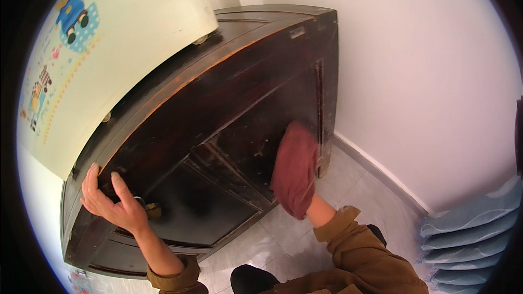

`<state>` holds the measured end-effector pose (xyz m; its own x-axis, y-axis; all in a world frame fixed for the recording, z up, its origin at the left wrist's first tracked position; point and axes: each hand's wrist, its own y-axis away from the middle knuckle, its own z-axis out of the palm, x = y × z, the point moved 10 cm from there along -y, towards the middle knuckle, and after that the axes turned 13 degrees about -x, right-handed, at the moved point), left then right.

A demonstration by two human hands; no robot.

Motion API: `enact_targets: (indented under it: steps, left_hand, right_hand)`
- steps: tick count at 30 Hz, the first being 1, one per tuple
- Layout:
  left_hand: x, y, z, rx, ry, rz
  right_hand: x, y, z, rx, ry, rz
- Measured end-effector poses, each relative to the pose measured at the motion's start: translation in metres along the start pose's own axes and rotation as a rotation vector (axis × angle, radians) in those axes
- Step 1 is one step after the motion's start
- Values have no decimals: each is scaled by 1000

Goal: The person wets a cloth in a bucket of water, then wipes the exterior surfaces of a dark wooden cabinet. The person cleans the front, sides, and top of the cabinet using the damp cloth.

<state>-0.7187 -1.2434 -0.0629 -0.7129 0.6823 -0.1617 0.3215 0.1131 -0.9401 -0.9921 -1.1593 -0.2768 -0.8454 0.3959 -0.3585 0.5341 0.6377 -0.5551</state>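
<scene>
Before me stands a dark wooden cabinet with a worn, paler line along its top edge. My left hand is at the left end of that edge, fingers apart and thumb on the front side, holding nothing. Close to its wrist hangs a brass padlock. A maroon cloth covers my right hand, hiding the fingers; only the wrist shows below it. The cloth lies against the right part of the cabinet front, its upper end blurred.
On the cabinet top rests a cream-coloured box-like piece with cartoon stickers, on small feet. A pale wall with a grey skirting board rises at the right. Folded blue fabric is at lower right. Grey tiles cover the floor.
</scene>
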Motion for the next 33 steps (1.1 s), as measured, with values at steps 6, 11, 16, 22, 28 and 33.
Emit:
enact_targets:
  steps: [6,11,16,22,28,33]
  left_hand:
    - [1,1,2,23,-11,-49]
    - [13,2,4,13,-8,-59]
    - [4,1,-5,24,6,13]
    - [7,0,2,39,25,0]
    - [1,1,0,47,-6,14]
    - [14,0,6,23,20,-19]
  right_hand:
    - [-70,-52,-60,32,406,70]
    - [-99,-29,-2,-64,377,76]
    - [-96,-14,33,-195,214,-95]
    - [-53,19,66,-482,255,-155]
    - [-78,6,-12,-560,414,-93]
    - [-131,-43,-83,-321,426,-164]
